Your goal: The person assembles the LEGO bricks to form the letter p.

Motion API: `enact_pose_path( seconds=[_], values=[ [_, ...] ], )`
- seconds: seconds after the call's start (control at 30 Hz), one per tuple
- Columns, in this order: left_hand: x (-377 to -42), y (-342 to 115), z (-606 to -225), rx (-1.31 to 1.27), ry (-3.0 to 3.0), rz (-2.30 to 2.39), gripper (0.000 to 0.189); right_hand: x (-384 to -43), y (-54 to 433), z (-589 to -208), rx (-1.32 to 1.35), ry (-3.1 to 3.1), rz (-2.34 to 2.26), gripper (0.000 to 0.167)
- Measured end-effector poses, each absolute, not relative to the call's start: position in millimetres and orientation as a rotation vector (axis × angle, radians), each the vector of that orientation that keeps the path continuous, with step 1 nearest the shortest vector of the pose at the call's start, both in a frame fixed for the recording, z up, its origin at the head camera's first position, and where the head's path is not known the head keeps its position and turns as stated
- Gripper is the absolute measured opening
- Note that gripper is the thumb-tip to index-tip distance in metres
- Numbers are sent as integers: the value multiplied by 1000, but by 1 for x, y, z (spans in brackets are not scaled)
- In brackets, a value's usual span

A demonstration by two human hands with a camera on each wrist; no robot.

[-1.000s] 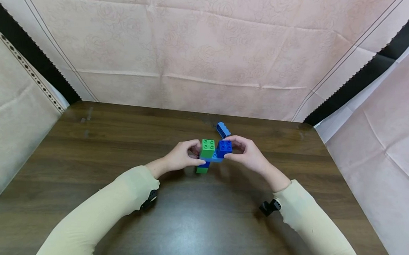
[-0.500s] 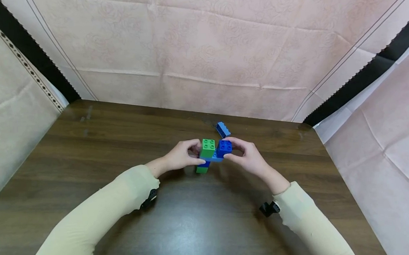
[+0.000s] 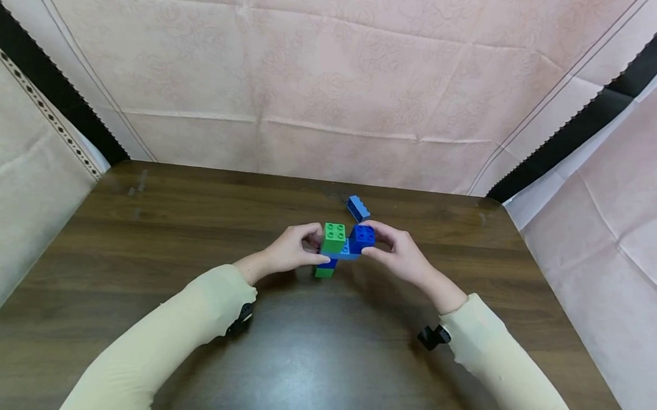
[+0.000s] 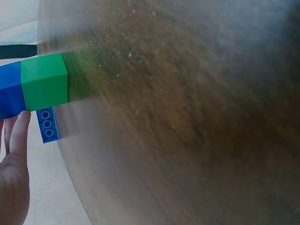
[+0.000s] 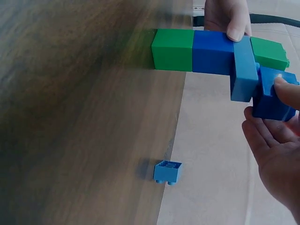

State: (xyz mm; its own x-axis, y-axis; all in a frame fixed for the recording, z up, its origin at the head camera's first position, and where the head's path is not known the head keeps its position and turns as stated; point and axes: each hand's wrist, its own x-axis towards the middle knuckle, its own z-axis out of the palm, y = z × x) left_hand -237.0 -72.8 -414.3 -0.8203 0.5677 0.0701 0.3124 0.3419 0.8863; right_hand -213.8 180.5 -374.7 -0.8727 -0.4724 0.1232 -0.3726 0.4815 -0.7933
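Note:
A stack of toy building bricks stands on the table. From the bottom it has a green brick (image 5: 172, 49), a dark blue brick (image 5: 212, 52) and a longer light blue brick (image 5: 243, 77) that juts out to the right. Another green brick (image 3: 334, 236) sits on the left end of the light blue one. My left hand (image 3: 289, 251) holds the stack from the left, between thumb and fingers. Over the jutting end, my right hand (image 3: 401, 254) pinches a second dark blue brick (image 5: 271, 96). It looks slightly tilted there, with studs showing in the gap under it.
Behind the stack, near the table's far edge, a loose light blue brick (image 3: 358, 208) lies on its side. The dark wooden table (image 3: 196, 204) is bordered by hanging pale patterned cloth (image 3: 328, 76). Each wrist carries a small black camera.
The dark blue brick in my right hand has shifted very slightly to the right. My left hand and the stack stay in place.

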Motion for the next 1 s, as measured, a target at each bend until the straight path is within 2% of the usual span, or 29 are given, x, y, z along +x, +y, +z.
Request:
enact_pose_path(
  seconds=[0.4,0.73,1.0],
  values=[
    [-237,-74,-416,781,2370,1468,30,-215,179,-377,-779,2648,-1306,45],
    [-237,-71,-417,770,2371,1460,29,-220,180,-371,-672,2558,-1376,47],
    [-238,-72,-417,770,2373,1463,29,-222,174,-368,-684,2604,-1356,37]
  ],
)
